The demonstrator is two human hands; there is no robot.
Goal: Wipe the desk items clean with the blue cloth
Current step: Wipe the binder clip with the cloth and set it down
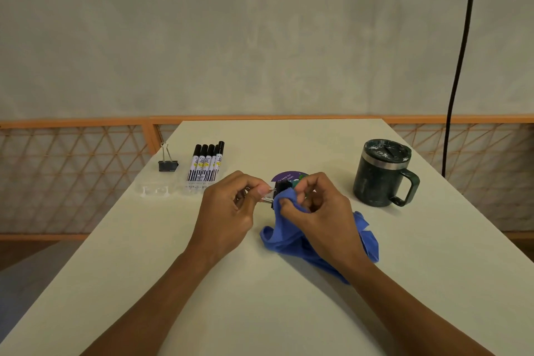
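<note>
Both bare forearms reach in from the bottom edge and meet over the middle of the white desk (144, 269). On the person's left, the left hand (228, 211) is curled closed, its thumb and fingers pinching the silver wire handles of a small black binder clip (276, 192) held just above the desk. Opposite it, the right hand (320, 208) is closed on a bunched corner of the blue cloth (286, 237), pressing that corner against the black body of the clip. From there the cloth trails down under the right wrist and lies crumpled on the desk, spreading toward the right.

Just behind the two hands a round purple sticker or disc (286, 177) with white lettering lies flat on the desk, partly hidden by the fingers; its text is too small to read in full.

At the far left of the desk a second binder clip (168, 163) sits with its wire handles raised. Right of it, four black-capped markers (205, 163) lie side by side in clear plastic packaging, caps pointing away from the person. A clear plastic tray (154, 190) lies near the desk's left edge, just in front of the clip.

On the right, well apart from the hands, a dark green lidded mug (380, 172) stands upright, its handle turned toward the right and its surface marked with pale smudges.

Beyond the desk runs an orange-framed lattice railing (72, 176) below a plain grey wall, and a black cable (459, 61) hangs down at the upper right.
</note>
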